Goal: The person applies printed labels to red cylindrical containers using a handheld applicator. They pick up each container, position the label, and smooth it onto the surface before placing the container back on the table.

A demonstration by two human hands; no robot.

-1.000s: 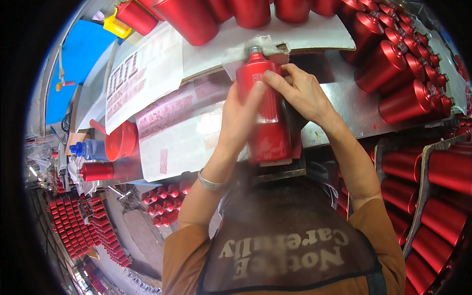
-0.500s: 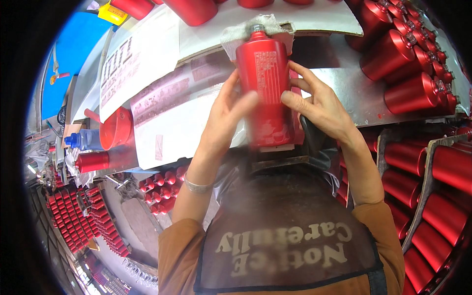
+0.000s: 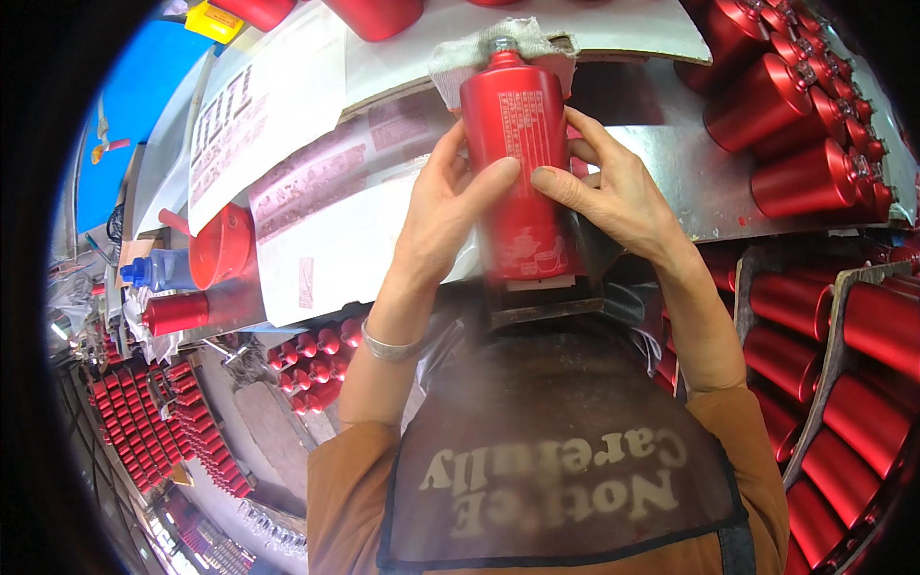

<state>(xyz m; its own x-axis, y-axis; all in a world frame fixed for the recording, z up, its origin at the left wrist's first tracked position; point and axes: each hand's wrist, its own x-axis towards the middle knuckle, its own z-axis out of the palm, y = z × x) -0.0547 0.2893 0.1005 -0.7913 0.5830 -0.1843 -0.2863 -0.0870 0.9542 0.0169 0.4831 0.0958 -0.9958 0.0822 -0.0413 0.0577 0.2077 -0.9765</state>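
Observation:
A red metal bottle (image 3: 518,144) with pale printing on its side lies lengthwise in front of me, its silver neck pointing away onto a white cloth (image 3: 458,59). My left hand (image 3: 447,206) grips its left side, thumb across the printed face. My right hand (image 3: 616,192) grips its right side, thumb also on the face. The bottle's base rests on a small dark block (image 3: 544,305) at the near edge of the metal bench (image 3: 709,196).
Rows of red bottles (image 3: 803,115) lie at the far right, more (image 3: 862,383) are racked at my right, and several small ones (image 3: 309,355) sit below left. A red funnel (image 3: 222,244), a clear bottle with a blue cap (image 3: 158,270) and printed sheets (image 3: 278,134) lie left.
The bottle has slid away from me toward the cloth, and both hands have shifted along its sides, thumbs now on the printed face.

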